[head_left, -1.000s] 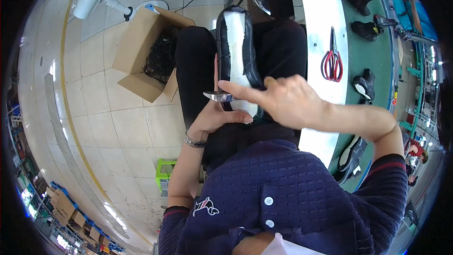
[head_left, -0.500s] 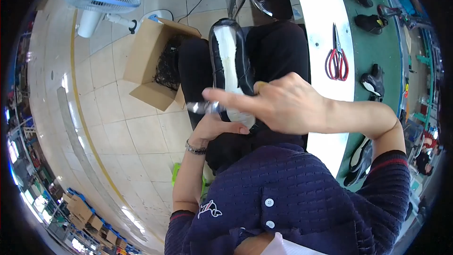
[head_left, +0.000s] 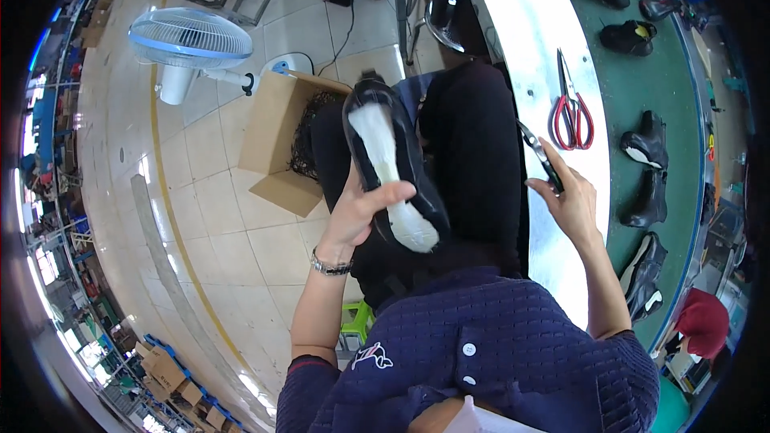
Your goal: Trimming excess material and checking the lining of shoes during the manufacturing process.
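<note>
My left hand [head_left: 361, 212] grips a black shoe upper [head_left: 393, 164] with a white insole facing up, held over my lap. The thumb lies across the white sole near its heel end. My right hand [head_left: 569, 200] is off to the right, above the pale edge of the workbench, shut on a small dark pair of snips [head_left: 539, 156] that points up and left. The two hands are apart. A wristwatch [head_left: 329, 266] sits on my left wrist.
Red-handled scissors [head_left: 571, 112] lie on the white strip of the bench [head_left: 529, 48]. Several black shoe uppers [head_left: 642, 168] rest on the green belt at right. An open cardboard box [head_left: 277, 140] and a floor fan [head_left: 188, 40] stand on the tiled floor at left.
My right hand has drawn away from the shoe to the right, toward the bench, with the snips. The shoe now shows its whole white sole, held by my left hand alone.
</note>
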Available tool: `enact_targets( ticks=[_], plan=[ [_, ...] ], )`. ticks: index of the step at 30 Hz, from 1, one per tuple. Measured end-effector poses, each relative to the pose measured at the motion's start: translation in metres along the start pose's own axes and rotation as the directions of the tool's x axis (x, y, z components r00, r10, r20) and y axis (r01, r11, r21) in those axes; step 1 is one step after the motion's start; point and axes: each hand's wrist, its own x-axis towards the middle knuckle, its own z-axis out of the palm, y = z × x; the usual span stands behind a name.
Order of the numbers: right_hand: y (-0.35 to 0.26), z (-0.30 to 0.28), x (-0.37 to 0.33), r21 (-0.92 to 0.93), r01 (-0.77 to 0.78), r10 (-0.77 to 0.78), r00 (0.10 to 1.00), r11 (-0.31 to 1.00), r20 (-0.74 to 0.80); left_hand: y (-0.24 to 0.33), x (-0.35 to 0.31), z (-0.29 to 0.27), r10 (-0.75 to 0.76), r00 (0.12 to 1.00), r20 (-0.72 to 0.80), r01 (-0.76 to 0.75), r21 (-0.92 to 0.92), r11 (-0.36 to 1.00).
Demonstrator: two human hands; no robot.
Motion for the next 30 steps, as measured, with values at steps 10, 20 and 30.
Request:
enact_targets(
  ticks=[10,20,30],
  plan=[
    [0.06,0.034,-0.044,-0.295,-0.138,0.066,0.968,0.945,-0.242,-0.047,0.014,-0.01,0.32,0.89,0.324,-0.444,0.466,0.765],
    [-0.03,0.028,-0.01,0.803,0.104,-0.354,0.925,0.586,0.138,-0.057,0.0,0.002,0.174,0.895,0.411,-0.275,0.199,0.941],
    [0.033,-0.021,-0.031,0.84,0.205,0.436,0.779,0.502,-0.451,-0.001,0.049,0.118,0.011,0.764,0.645,-0.182,0.198,0.963]
  ],
)
